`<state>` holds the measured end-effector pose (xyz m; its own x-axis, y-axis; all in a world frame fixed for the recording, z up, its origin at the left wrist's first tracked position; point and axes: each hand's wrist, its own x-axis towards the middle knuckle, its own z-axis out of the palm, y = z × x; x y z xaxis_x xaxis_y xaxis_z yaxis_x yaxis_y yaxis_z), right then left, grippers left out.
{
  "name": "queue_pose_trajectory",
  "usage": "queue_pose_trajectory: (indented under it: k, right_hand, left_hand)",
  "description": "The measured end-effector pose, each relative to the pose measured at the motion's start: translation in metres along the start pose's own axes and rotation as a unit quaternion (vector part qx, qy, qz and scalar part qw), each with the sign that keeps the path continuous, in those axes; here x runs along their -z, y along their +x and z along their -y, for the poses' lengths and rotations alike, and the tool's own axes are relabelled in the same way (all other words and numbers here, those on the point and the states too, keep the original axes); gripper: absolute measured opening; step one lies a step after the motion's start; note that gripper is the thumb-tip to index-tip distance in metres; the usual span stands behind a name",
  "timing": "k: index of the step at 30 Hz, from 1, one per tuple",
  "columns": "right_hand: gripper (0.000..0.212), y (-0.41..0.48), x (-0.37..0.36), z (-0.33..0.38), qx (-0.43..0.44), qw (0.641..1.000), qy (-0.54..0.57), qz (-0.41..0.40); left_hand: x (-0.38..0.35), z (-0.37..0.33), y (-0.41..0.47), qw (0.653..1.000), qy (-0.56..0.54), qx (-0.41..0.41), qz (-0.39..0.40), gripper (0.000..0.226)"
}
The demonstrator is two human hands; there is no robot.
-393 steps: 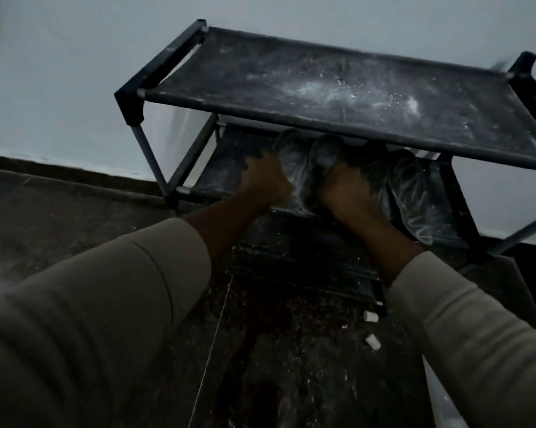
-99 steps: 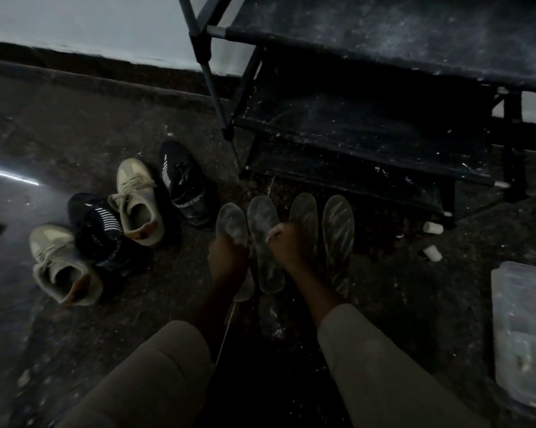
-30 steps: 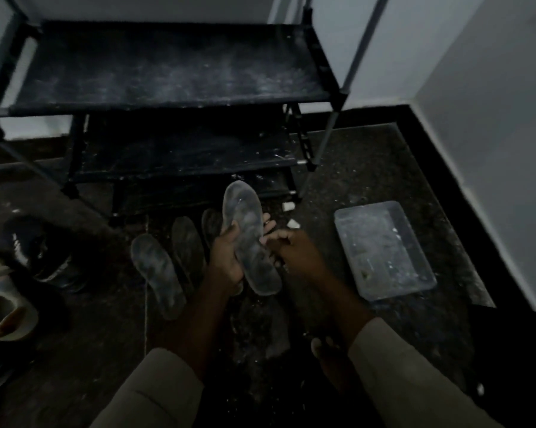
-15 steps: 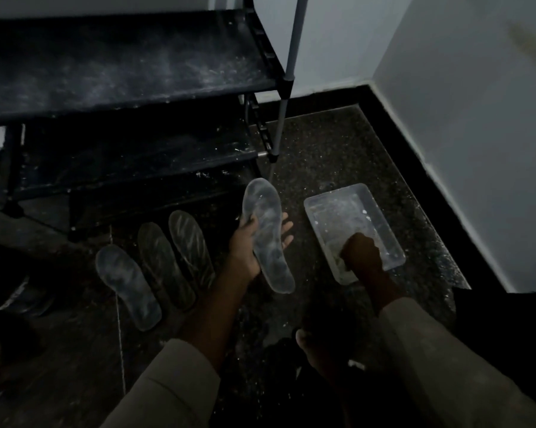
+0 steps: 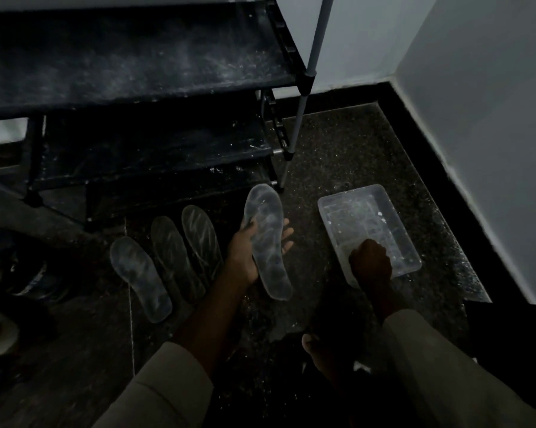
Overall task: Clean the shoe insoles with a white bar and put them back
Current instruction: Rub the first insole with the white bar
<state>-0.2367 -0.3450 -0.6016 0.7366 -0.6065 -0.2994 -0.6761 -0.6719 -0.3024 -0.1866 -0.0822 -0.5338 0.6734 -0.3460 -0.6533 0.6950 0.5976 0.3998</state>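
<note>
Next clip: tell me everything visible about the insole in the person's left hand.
The held insole is a pale, foot-shaped piece that looks translucent, perhaps foam or gel, and is streaked with whitish smears. It is held above the floor, broad face up, with its toe end toward the shoe rack and its heel toward the person. The left hand grips it from beneath, thumb over its left edge, and the fingers show past its right edge. Nothing else touches it.

Very dim, murky view; pale walls brightest, edges bowed.
</note>
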Motion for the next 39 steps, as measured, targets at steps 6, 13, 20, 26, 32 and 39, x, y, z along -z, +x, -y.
queue_pose_trajectory:
  k: [6, 13, 20, 26, 32, 39]
  right_hand:
    - [0.020, -0.035, 0.048, 0.072, 0.068, 0.955, 0.285, 0.043]
    - [0.019, -0.104, 0.117, 0.174, 0.087, 0.848, 0.446, 0.273]
    - [0.016, -0.180, 0.177, 0.210, 0.243, 0.821, 0.361, 0.371]
    - [0.010, -0.235, 0.228, 0.229, 0.345, 0.833, 0.261, 0.346]
    - [0.021, -0.283, 0.270, 0.245, 0.429, 0.827, 0.192, 0.308]
    - [0.016, -0.309, 0.283, 0.254, 0.361, 0.747, 0.292, 0.475]
  left_hand:
    - [-0.009, -0.028, -0.023, 0.999, -0.013, -0.027, -0.018, 0.083]
    - [-0.026, -0.075, -0.088, 0.994, -0.024, -0.105, -0.024, 0.078]
    - [-0.035, -0.112, -0.177, 0.983, 0.004, -0.183, -0.023, 0.078]
    - [-0.056, -0.145, -0.256, 0.963, 0.056, -0.264, 0.014, 0.079]
    - [-0.069, -0.168, -0.310, 0.952, 0.016, -0.302, 0.043, 0.074]
    - [-0.064, -0.173, -0.342, 0.945, 0.005, -0.321, 0.064, 0.080]
